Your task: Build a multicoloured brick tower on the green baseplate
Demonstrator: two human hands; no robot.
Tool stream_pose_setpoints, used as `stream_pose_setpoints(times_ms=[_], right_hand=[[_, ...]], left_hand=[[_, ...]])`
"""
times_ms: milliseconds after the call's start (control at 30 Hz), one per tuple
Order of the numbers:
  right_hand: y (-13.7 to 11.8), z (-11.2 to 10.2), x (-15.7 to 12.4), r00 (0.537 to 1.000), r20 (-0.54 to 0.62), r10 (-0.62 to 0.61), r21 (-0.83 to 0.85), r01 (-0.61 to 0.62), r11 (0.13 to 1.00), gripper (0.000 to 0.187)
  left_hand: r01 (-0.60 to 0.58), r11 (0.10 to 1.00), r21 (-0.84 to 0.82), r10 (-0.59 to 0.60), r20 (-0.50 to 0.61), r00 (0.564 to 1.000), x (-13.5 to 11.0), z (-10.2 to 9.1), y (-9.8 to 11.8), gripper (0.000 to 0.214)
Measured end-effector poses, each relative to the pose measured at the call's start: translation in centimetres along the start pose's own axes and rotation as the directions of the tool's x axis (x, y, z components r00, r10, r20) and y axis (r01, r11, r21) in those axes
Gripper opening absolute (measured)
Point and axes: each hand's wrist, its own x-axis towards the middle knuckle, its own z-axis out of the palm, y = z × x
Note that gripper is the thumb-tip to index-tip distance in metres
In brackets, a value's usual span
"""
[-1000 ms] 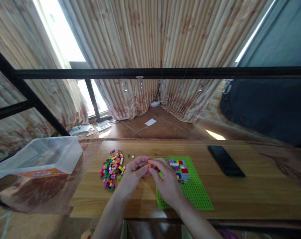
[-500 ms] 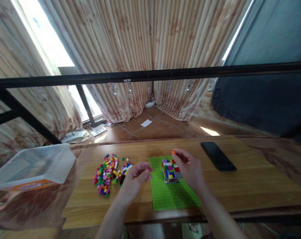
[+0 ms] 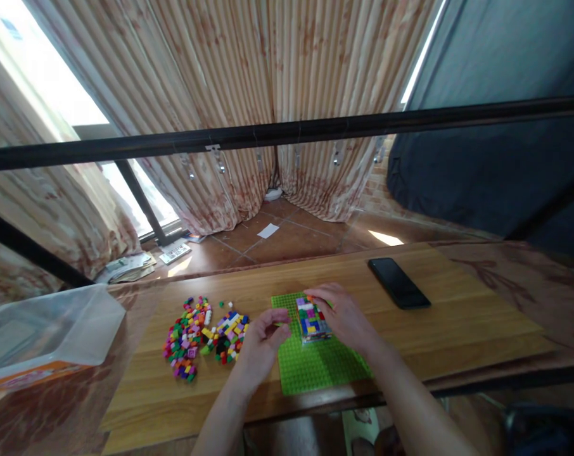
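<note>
A green baseplate lies on the wooden table in front of me. A small block of many-coloured bricks stands on its far half. My right hand rests against the block's right side, fingertips curled over its far top edge, pinching a small orange brick there. My left hand hovers at the baseplate's left edge with fingers curled together, and nothing shows in them. A pile of loose coloured bricks lies just left of that hand.
A black phone lies flat on the table to the right of the baseplate. A clear plastic bin sits off the table's left end. A black bar crosses the view above, in front of curtains.
Both hands pinched an orange brick together; then my right hand carried it over the brick block and lowered it to the block's far edge. The left hand stayed near the baseplate's left edge.
</note>
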Motion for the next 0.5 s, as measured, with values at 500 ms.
stream_pose_setpoints(times_ms=[500], right_hand=[[0.0, 0.1, -0.3, 0.999, 0.036, 0.013, -0.001, -0.013, 1.0, 0.028]], left_hand=[[-0.068, 0.995, 0.073, 0.064, 0.062, 0.996, -0.1, 1.2, -0.5, 0.026]])
